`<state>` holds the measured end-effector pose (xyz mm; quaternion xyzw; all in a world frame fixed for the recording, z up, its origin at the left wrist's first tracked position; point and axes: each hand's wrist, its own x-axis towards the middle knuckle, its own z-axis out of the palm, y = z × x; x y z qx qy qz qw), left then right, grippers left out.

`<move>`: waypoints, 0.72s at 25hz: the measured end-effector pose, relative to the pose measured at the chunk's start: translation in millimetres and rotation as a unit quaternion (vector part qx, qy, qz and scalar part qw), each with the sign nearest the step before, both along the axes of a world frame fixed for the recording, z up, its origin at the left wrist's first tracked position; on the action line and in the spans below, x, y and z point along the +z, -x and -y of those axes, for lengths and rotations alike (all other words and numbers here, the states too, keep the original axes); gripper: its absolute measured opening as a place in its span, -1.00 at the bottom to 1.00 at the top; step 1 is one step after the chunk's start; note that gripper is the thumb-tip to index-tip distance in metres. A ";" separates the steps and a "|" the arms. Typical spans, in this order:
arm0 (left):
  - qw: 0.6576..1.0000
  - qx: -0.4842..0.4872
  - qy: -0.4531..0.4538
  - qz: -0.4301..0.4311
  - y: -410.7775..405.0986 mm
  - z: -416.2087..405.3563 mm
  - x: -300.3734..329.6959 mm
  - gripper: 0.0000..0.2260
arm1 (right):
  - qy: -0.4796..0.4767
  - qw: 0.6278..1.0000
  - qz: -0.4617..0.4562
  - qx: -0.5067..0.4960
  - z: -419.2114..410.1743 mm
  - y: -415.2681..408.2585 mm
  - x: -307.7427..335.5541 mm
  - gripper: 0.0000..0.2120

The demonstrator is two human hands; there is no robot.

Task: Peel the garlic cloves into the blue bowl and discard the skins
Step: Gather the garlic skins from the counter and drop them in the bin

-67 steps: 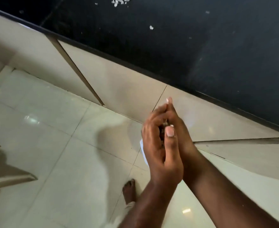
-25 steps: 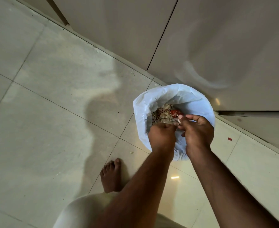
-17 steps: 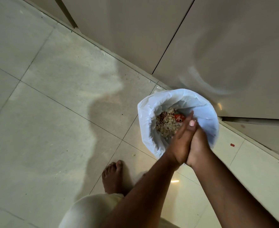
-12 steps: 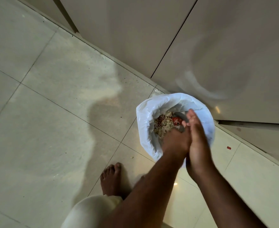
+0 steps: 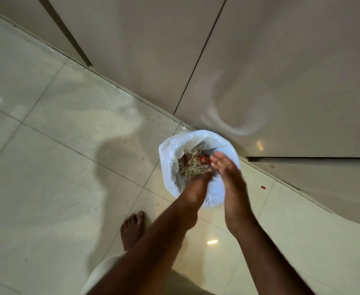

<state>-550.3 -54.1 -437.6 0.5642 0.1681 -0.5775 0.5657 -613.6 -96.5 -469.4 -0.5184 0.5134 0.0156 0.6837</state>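
Hovering over the bin [image 5: 198, 167], both hands are sitting just above its white liner [image 5: 168, 152]. The right hand [image 5: 228, 173] is spreading flat, fingers straight and palm turned toward the left, holding nothing that shows. The left hand [image 5: 198, 184] is blurring with motion and pointing down into the opening; its fingers are partly hidden, so I cannot tell whether anything is pinched there. The skins [image 5: 190, 166] are lying inside the bin as a loose heap of pale tan and brownish papery flakes, dry and featherlight by the look of them, with a red scrap [image 5: 203, 159] lying among them at the right side of the heap. The risk, as I judge it, is coming from that lightness: brisk brushing of palm against palm could be flicking flakes past the rim and onto the floor [image 5: 68, 145], and some could be clinging to damp fingers and travelling back to the bowl. The liner is sitting loosely folded over the rim, so a knock from a wrist could be dragging it inward. A bare foot [image 5: 132, 228] is standing near the bin, close enough to nudge it. A small red speck [image 5: 263, 187] is lying on the tiles to the right. The bowl and cloves are not showing in this view.
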 end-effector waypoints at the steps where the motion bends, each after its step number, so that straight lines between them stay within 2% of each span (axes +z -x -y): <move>1: 0.999 -0.007 -0.027 -0.016 5.4 -27.7 -6.2 -0.82 | 0.051 0.998 -0.019 0.038 -1.8 8.3 3.4 -0.53; 3: 0.998 -0.003 -0.005 0.067 4.3 -31.8 25.9 -0.81 | 0.051 0.994 -0.080 0.050 0.5 19.5 20.1 -0.46; 5: 0.983 -0.038 0.017 0.176 -11.2 -28.6 73.3 -0.77 | 0.052 0.984 -0.165 0.048 4.1 27.3 51.3 -0.45; 7: 0.959 -0.072 0.010 0.273 -24.5 -31.6 126.5 -0.72 | 0.171 0.959 -0.171 0.149 -3.9 31.2 101.3 -0.67; 8: 0.940 -0.082 -0.007 0.331 -31.7 -37.8 148.4 -0.72 | 0.223 0.949 -0.152 0.166 -11.7 29.7 130.0 -0.78; 9: 0.919 -0.085 -0.012 0.385 -37.4 -44.6 175.3 -0.76 | 0.264 0.938 -0.115 0.192 -18.7 25.1 163.3 -0.73; 11: 0.884 -0.046 0.026 0.464 -42.4 -57.8 237.7 -0.83 | 0.259 0.936 -0.048 0.235 -32.6 18.1 226.9 -0.72; 14: 0.857 -0.014 0.012 0.515 -59.6 -72.1 314.5 -0.82 | 0.269 0.914 0.013 0.303 -37.4 -9.0 320.8 -0.55; 16: 0.847 -0.027 -0.022 0.530 -75.7 -75.2 353.4 -0.90 | 0.334 0.890 0.041 0.308 -30.9 -32.7 369.8 -0.62; 18: 0.841 -0.015 -0.027 0.540 -98.8 -78.4 389.0 -0.92 | 0.363 0.890 0.084 0.262 -24.5 -61.3 419.0 -0.72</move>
